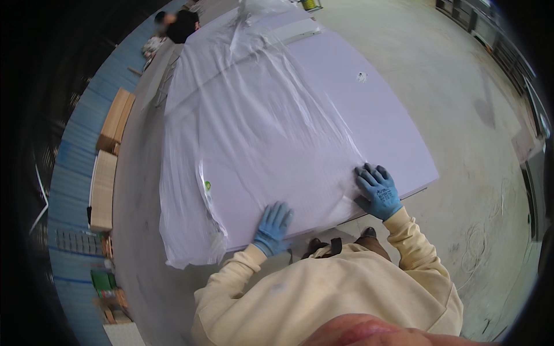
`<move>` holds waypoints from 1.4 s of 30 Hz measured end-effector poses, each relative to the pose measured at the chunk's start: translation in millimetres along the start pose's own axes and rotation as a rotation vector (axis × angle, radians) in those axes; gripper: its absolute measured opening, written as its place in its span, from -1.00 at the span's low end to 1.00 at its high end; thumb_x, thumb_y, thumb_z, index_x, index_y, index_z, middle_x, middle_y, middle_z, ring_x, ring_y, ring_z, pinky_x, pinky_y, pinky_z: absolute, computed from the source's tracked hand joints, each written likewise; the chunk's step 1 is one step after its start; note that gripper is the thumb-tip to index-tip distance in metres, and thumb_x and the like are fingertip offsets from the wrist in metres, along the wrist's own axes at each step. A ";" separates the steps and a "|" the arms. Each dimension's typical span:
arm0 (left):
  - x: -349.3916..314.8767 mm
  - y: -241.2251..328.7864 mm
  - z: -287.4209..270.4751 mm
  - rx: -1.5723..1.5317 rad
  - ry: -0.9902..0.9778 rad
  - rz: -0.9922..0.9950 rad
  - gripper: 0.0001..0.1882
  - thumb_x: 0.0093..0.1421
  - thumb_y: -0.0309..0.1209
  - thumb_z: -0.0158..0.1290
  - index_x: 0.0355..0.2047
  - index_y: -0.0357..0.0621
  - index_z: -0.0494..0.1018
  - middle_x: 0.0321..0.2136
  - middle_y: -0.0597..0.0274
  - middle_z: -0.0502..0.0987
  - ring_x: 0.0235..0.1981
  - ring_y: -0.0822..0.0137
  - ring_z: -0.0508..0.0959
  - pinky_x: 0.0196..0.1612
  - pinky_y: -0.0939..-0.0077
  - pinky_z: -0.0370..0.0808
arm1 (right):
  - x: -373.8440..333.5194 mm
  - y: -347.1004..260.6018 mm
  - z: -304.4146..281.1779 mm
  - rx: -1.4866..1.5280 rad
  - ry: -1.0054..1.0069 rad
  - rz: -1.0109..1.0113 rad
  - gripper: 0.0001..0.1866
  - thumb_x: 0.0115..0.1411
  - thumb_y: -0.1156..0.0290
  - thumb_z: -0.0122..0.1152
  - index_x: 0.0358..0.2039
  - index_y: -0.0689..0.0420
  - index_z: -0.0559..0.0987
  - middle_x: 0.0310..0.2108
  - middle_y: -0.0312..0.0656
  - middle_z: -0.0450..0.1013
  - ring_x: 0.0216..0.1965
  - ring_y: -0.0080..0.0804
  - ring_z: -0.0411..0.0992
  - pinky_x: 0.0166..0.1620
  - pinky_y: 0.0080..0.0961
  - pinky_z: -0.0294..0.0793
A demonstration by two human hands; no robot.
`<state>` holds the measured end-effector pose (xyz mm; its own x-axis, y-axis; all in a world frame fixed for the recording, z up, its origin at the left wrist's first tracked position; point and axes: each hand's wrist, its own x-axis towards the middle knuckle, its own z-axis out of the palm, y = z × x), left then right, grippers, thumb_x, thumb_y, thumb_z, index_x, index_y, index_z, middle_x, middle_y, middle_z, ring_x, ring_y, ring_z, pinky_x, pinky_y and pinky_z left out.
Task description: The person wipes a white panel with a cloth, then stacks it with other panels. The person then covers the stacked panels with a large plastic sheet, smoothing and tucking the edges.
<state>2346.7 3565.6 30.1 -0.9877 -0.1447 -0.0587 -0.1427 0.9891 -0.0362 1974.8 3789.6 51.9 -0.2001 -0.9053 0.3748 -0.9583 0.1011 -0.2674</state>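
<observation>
A large pale lilac panel (375,115) lies flat before me, its near edge at my waist. Clear plastic film (236,115) covers its left and middle parts and hangs in folds over the left side. My left hand (273,228), in a blue work glove, rests flat on the near edge with its fingers stretched out. Near the right end of the same edge, my right hand (378,191), gloved alike, presses on the film's border with fingers spread. A small green mark (208,185) shows by a fold in the film.
Another person (180,26) in dark clothes is at the far left. Wooden boards (104,190) stand along the blue wall (81,144). A green crate (104,279) sits at lower left. Loose cable (476,248) lies on the floor to the right, near metal shelving (502,43).
</observation>
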 end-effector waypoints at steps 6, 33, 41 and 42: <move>8.5 17.2 -16.1 -0.024 -0.081 -0.109 0.28 0.05 0.16 0.39 0.62 -0.25 0.09 0.60 -0.27 0.12 0.63 -0.27 0.08 0.67 -0.28 -0.08 | -23.3 37.7 -6.0 0.039 -0.009 -0.103 -0.14 0.06 0.13 0.49 0.38 0.16 0.52 0.39 -0.08 0.45 0.48 0.04 0.34 0.48 0.33 0.23; 21.2 50.1 -4.3 -0.107 0.143 -0.270 0.28 0.01 0.03 0.44 0.62 -0.28 0.08 0.63 -0.27 0.03 0.66 -0.27 0.02 0.67 -0.23 -0.09 | -12.3 36.7 24.1 0.003 0.053 -0.031 -0.25 0.24 0.13 0.41 0.40 0.18 0.51 0.45 -0.04 0.44 0.55 0.11 0.27 0.54 0.26 0.14; 20.7 51.8 -5.7 -0.089 0.144 -0.280 0.30 -0.03 0.02 0.46 0.62 -0.27 0.09 0.63 -0.26 0.05 0.65 -0.24 0.05 0.68 -0.20 -0.07 | -11.8 34.7 23.6 -0.006 0.085 -0.045 -0.31 0.24 0.16 0.39 0.34 0.18 0.55 0.43 -0.05 0.46 0.53 0.12 0.30 0.54 0.25 0.15; 20.8 52.2 -6.0 -0.088 0.150 -0.280 0.31 -0.03 0.01 0.46 0.62 -0.26 0.09 0.63 -0.26 0.05 0.65 -0.24 0.05 0.68 -0.20 -0.06 | -12.1 34.2 23.4 -0.007 0.087 -0.043 -0.32 0.24 0.16 0.39 0.33 0.18 0.56 0.43 -0.06 0.46 0.52 0.12 0.31 0.54 0.25 0.16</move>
<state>2318.3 3614.3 32.9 -0.9068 -0.4122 0.0888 -0.4086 0.9110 0.0562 1949.1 3794.3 17.4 -0.1753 -0.8694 0.4619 -0.9677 0.0660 -0.2431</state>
